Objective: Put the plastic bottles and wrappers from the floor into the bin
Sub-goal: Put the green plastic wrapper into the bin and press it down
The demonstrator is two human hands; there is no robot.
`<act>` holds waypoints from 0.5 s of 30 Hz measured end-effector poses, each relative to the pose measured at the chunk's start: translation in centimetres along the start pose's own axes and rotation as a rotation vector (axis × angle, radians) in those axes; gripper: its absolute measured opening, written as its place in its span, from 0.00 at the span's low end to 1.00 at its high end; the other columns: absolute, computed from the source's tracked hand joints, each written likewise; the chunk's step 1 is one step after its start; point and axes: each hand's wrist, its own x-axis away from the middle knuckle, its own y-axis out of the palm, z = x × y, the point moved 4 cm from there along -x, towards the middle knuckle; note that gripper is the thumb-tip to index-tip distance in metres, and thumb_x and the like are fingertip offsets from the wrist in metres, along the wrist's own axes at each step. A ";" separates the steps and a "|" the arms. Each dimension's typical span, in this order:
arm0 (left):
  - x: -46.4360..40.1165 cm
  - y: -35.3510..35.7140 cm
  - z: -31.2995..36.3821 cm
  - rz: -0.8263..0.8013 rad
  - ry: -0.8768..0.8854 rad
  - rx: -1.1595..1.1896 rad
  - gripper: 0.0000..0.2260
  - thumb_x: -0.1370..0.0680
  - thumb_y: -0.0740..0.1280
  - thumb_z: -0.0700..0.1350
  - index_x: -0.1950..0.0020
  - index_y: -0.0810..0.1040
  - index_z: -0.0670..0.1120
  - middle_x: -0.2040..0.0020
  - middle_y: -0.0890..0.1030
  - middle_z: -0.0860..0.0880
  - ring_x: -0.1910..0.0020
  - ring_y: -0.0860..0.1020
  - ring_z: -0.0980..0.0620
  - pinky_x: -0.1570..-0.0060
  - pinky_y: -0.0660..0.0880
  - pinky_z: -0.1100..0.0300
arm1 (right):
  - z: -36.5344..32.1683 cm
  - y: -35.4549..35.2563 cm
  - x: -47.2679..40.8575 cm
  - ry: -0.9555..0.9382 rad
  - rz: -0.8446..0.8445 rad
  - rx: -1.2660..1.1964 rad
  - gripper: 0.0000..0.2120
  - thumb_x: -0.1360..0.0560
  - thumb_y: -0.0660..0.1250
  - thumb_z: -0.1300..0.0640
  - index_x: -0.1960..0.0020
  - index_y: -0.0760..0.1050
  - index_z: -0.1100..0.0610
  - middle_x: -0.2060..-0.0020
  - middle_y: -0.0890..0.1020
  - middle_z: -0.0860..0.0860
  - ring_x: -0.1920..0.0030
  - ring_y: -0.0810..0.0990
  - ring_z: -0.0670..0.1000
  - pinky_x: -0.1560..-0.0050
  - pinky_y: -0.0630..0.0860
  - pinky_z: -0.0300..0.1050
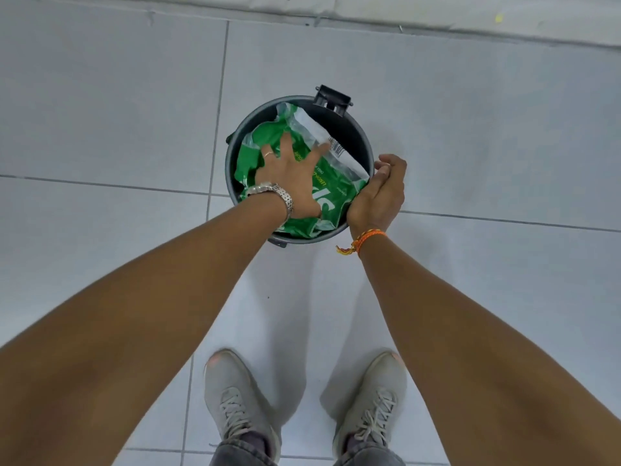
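A round dark grey bin [356, 136] stands on the tiled floor in front of me. A large crumpled green and clear plastic wrapper [336, 203] fills its mouth and rises a little above the rim. My left hand [289, 173], with a watch and a ring, lies flat on the wrapper with fingers spread. My right hand [379, 193], with an orange thread band at the wrist, is at the bin's right rim, fingers curled against the wrapper's edge. No bottles are visible; the bin's inside is hidden under the wrapper.
Pale grey floor tiles [100, 112] surround the bin. A wall base [437, 15] runs along the top. The bin's black hinge bracket [332, 97] sticks out at its far side. My two grey shoes [235, 398] stand just behind the bin.
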 end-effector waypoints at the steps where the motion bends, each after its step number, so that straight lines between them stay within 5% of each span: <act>1: -0.3 0.7 0.1 -0.005 -0.011 0.014 0.53 0.36 0.80 0.61 0.21 0.48 0.70 0.18 0.48 0.41 0.23 0.54 0.26 0.51 0.80 0.41 | 0.1 0.0 0.0 0.007 -0.004 0.009 0.14 0.15 0.50 0.55 0.39 0.73 0.53 0.49 0.83 0.49 0.48 0.81 0.54 0.50 0.78 0.49; 9: -2.2 3.5 -0.5 0.076 -0.090 -0.051 0.51 0.36 0.81 0.60 0.23 0.51 0.69 0.19 0.46 0.40 0.25 0.58 0.25 0.56 0.81 0.45 | 0.2 0.2 -0.1 -0.002 -0.034 0.082 0.14 0.15 0.48 0.53 0.38 0.71 0.50 0.55 0.80 0.48 0.50 0.79 0.54 0.60 0.66 0.34; 15: -2.6 4.7 -0.5 0.060 -0.148 -0.014 0.48 0.32 0.80 0.50 0.22 0.52 0.66 0.18 0.43 0.40 0.23 0.56 0.26 0.51 0.81 0.47 | 0.4 0.1 0.0 0.013 -0.034 0.129 0.14 0.15 0.48 0.52 0.39 0.70 0.49 0.54 0.79 0.49 0.47 0.78 0.56 0.55 0.69 0.46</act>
